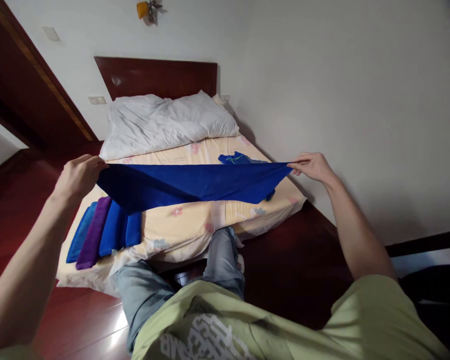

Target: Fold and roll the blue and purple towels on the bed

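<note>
A blue towel (195,184) is stretched taut between my two hands above the bed. My left hand (80,175) pinches its left upper corner, and my right hand (310,166) pinches the right upper corner. The cloth's lower edge hangs down over the mattress. Below my left hand, several folded towels lie side by side on the bed's left corner, among them a purple towel (93,232) and a teal-blue towel (81,232). Partly hidden behind the stretched cloth, a crumpled blue cloth (238,158) with green lines rests on the sheet.
The bed (176,220) has a cream floral sheet. A white quilt (168,122) is bunched against the dark wooden headboard (165,77). A grey-white wall (345,100) stands along the right side. At the left are a dark door (26,75) and reddish floor (26,195).
</note>
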Motion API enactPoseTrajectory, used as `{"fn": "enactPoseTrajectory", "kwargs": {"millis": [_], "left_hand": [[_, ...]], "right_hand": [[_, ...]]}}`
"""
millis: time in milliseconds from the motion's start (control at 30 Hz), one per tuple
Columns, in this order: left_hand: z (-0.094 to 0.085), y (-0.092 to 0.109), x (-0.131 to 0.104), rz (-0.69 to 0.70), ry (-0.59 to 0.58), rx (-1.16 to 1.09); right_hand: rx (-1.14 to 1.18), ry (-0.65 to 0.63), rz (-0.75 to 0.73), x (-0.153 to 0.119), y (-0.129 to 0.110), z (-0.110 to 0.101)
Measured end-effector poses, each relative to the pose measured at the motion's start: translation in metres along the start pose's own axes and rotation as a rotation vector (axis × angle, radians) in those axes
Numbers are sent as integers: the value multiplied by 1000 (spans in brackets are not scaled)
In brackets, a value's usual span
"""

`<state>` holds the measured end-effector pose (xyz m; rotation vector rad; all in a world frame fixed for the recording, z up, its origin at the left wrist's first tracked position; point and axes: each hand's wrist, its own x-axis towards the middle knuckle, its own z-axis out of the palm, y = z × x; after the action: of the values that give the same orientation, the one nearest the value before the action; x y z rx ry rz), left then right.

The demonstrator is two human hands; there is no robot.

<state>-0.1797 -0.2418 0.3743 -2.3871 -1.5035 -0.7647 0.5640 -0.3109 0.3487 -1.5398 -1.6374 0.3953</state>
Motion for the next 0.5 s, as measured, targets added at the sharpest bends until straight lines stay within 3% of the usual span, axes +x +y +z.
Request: {"fn": "enactPoseTrajectory", "kwargs": {"millis": [67, 167, 367, 500], "left_hand": [[-2, 2, 0, -99, -40, 4], [-5, -6, 3, -233, -192, -59], [3, -40, 11, -265, -506, -142], [15, -47, 16, -272, -612, -180]], "right_hand": [[24, -6, 14, -1, 0, -2], [59, -37, 96, -3, 2, -6], [128, -96, 229, 2, 10, -4], [133, -75, 282, 11, 7, 4]]}}
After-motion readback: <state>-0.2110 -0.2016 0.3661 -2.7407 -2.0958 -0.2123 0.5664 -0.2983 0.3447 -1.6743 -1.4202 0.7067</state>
